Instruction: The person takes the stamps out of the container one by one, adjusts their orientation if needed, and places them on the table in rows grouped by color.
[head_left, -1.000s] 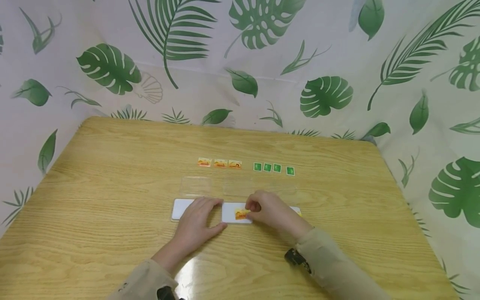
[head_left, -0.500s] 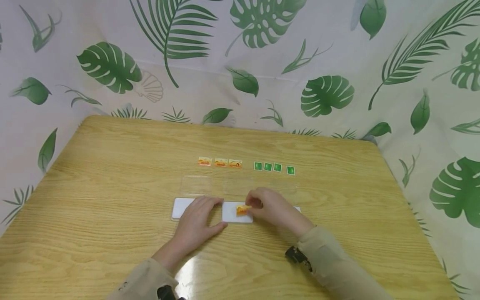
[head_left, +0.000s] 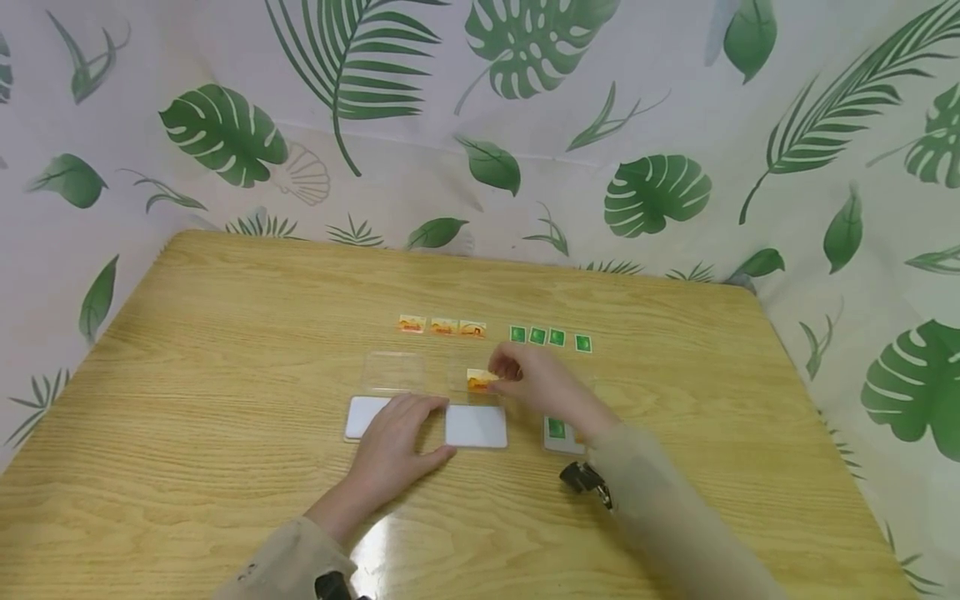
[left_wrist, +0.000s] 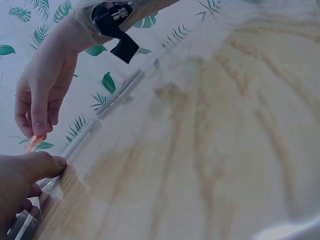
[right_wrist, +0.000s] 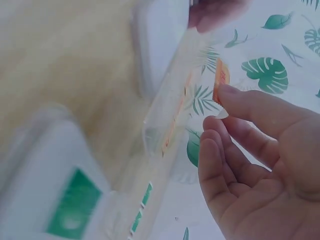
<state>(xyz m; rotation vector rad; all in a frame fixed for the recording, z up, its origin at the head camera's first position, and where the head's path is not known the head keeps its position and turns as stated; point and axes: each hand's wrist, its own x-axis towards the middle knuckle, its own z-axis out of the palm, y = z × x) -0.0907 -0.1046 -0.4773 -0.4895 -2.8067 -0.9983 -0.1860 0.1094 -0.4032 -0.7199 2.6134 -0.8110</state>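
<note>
My right hand pinches an orange-yellow stamp-like sticker between thumb and fingertips, raised beyond the middle white box. Serrated edges show on that sticker in the right wrist view. My left hand holds the left end of the plain flat white box, thumb at the near corner and fingertips at the far one. It partly covers the left white box. Beneath my right forearm lies the right box, bearing a green sticker; its right part is hidden.
Clear plastic covers lie in a row behind the boxes. Farther back are orange stickers and several green stickers. A leaf-printed cloth hangs behind the wooden table.
My right hand has lifted the orange sticker off the middle box and moved it away from me, over the clear covers. The right box has come into view. My left hand stays put.
</note>
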